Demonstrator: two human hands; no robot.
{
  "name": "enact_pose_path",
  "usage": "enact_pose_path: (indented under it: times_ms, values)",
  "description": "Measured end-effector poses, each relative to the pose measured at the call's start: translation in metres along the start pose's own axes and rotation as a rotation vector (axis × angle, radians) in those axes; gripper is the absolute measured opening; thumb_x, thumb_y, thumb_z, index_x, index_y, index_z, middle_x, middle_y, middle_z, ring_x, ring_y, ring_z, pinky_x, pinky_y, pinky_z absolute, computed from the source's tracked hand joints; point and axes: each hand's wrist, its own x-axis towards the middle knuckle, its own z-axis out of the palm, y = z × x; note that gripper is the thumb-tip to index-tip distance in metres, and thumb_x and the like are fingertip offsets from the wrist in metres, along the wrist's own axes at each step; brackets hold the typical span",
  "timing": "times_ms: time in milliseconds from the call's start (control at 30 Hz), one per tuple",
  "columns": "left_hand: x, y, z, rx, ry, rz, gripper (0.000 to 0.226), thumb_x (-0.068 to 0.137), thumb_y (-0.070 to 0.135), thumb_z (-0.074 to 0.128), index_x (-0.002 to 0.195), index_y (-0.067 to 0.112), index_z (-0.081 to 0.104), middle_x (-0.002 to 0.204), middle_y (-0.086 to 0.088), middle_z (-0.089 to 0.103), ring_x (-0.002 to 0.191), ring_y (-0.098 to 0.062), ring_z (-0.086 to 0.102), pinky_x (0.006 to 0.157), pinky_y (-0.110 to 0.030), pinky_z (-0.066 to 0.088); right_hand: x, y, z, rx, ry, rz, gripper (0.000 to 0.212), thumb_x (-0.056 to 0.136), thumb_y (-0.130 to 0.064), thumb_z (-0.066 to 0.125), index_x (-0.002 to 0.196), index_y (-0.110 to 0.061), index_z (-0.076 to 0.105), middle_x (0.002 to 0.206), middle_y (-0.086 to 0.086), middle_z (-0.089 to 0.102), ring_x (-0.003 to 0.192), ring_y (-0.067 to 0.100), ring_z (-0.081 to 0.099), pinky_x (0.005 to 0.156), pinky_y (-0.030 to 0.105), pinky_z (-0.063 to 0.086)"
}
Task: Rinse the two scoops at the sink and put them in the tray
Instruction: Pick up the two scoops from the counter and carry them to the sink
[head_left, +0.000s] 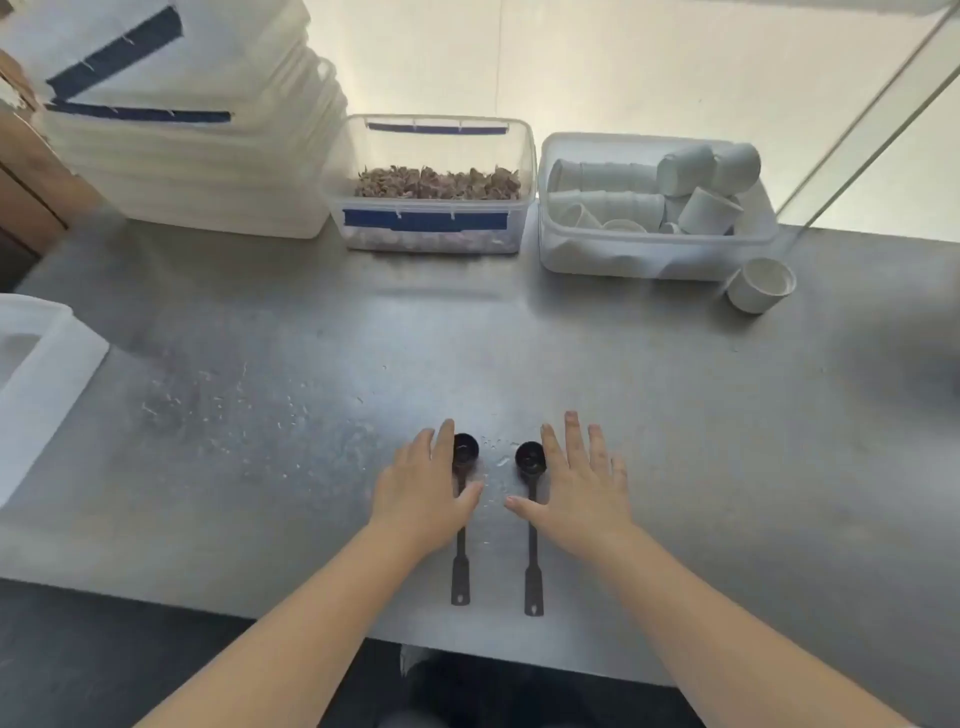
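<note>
Two black plastic long-handled scoops (531, 525) lie parallel on the grey steel bench (675, 415), handles toward the person; left hand (423, 493) and right hand (576, 493) hover spread, empty, apparently poised for picking up.

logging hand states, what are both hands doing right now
Left hand: open, flat over the left scoop, holding nothing.
Right hand: open, beside the right scoop, holding nothing.

scoops (531, 525) side by side on counter (727, 441) | tubs (431, 187) behind
</note>
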Motion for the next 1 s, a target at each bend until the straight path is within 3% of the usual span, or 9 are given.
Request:
enact_pose_path:
  times_ms: [167,267,367,467,567,700,833,900,1000]
  values:
    - [-0.007,0.001,0.029,-0.255,-0.103,-0.2,0.072,0.088,0.053,0.051,0.143,0.013,0.026,0.14,-0.009,0.042,0.122,-0.032,0.05,0.089,-0.044,0.046,-0.007,-0.004,0.028,0.279,-0.009,0.199,0.102,0.075,-0.077,0.051,0.156,-0.029,0.009,0.166,0.003,-0.005,0.151,0.032,0.002,0.12,0.049,0.015]
    - [-0.002,0.001,0.037,-0.378,-0.109,-0.262,0.055,0.089,0.047,0.055,0.127,0.011,0.038,0.131,-0.009,0.046,0.111,-0.033,0.058,0.083,-0.043,0.049,-0.005,-0.009,0.038,0.396,0.066,0.321,0.081,0.077,-0.063,0.065,0.143,-0.022,0.039,0.148,0.007,0.034,0.136,0.03,0.032,0.111,0.042,0.03]
    - [0.003,0.004,0.039,-0.443,-0.115,-0.286,0.041,0.09,0.041,0.057,0.114,0.011,0.043,0.117,-0.008,0.054,0.104,-0.032,0.058,0.082,-0.042,0.048,-0.001,-0.01,0.041,0.531,0.039,0.367,0.051,0.081,-0.052,0.066,0.118,-0.018,0.057,0.126,0.006,0.052,0.123,0.028,0.046,0.1,0.04,0.041]
    - [0.009,0.003,0.04,-0.465,-0.095,-0.313,0.032,0.091,0.037,0.056,0.106,0.011,0.048,0.106,-0.008,0.06,0.099,-0.031,0.058,0.081,-0.042,0.048,0.003,-0.008,0.039,0.59,0.003,0.349,0.031,0.087,-0.044,0.064,0.103,-0.018,0.064,0.114,0.006,0.061,0.112,0.026,0.056,0.091,0.037,0.047]
    - [0.015,0.001,0.04,-0.443,-0.082,-0.32,0.025,0.092,0.037,0.054,0.099,0.012,0.051,0.097,-0.006,0.063,0.087,-0.027,0.059,0.071,-0.037,0.046,0.01,-0.006,0.034,0.574,-0.022,0.365,0.019,0.09,-0.041,0.061,0.09,-0.023,0.065,0.107,0.003,0.066,0.102,0.024,0.062,0.081,0.034,0.049]
    - [0.02,0.001,0.038,-0.443,-0.106,-0.318,0.019,0.092,0.035,0.054,0.091,0.016,0.055,0.09,-0.006,0.063,0.084,-0.027,0.059,0.066,-0.034,0.043,0.018,-0.004,0.031,0.57,-0.066,0.393,0.017,0.09,-0.04,0.06,0.079,-0.027,0.063,0.088,-0.003,0.067,0.092,0.023,0.065,0.07,0.031,0.045]
    - [0.026,-0.004,0.034,-0.452,-0.136,-0.339,0.036,0.092,0.03,0.057,0.061,0.018,0.044,0.067,-0.002,0.056,0.067,-0.022,0.052,0.053,-0.031,0.037,0.023,-0.008,0.029,0.585,-0.103,0.367,0.022,0.09,-0.039,0.063,0.071,-0.027,0.063,0.072,-0.006,0.061,0.078,0.02,0.058,0.066,0.028,0.041]
    - [0.03,-0.008,0.031,-0.486,-0.179,-0.344,0.039,0.091,0.027,0.059,0.057,0.014,0.045,0.062,-0.011,0.06,0.064,-0.026,0.055,0.056,-0.033,0.044,0.024,-0.009,0.028,0.614,-0.121,0.364,0.024,0.089,-0.038,0.065,0.068,-0.026,0.064,0.067,-0.008,0.06,0.075,0.018,0.058,0.065,0.027,0.041]
    - [0.033,-0.017,0.028,-0.606,-0.241,-0.352,0.031,0.091,0.022,0.061,0.068,0.001,0.061,0.074,-0.02,0.071,0.064,-0.026,0.066,0.068,-0.037,0.058,0.025,-0.007,0.027,0.688,-0.146,0.356,0.023,0.088,-0.033,0.068,0.066,-0.024,0.068,0.064,-0.006,0.063,0.072,0.019,0.061,0.069,0.03,0.05]
